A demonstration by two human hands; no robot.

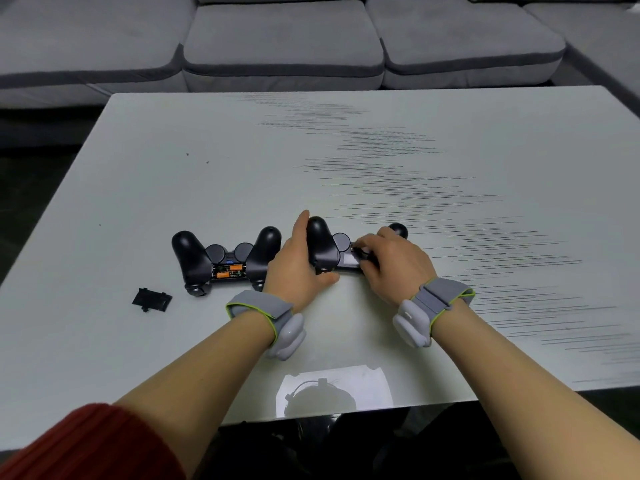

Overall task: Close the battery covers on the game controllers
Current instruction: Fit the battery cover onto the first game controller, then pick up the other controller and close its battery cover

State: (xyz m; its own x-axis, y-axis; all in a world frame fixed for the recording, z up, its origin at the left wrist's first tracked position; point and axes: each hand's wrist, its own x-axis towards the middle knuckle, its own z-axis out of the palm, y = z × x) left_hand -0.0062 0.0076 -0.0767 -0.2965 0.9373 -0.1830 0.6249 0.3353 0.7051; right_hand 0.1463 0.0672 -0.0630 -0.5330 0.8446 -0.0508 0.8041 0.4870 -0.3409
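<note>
Two black game controllers lie face down on the white table (346,150). The left controller (194,258) has its battery bay open, with orange batteries (229,270) showing. Its loose black cover (152,299) lies on the table to its left. My left hand (298,268) grips the left handle of the right controller (323,247). My right hand (391,265) rests over that controller's middle, fingertips pressing a small dark cover (360,252) at the battery bay. Most of the right handle is hidden under my right hand.
A grey sofa (284,46) stands behind the table's far edge. The near edge of the table runs just below my forearms. Grey bands with pale sensor pods sit on both wrists.
</note>
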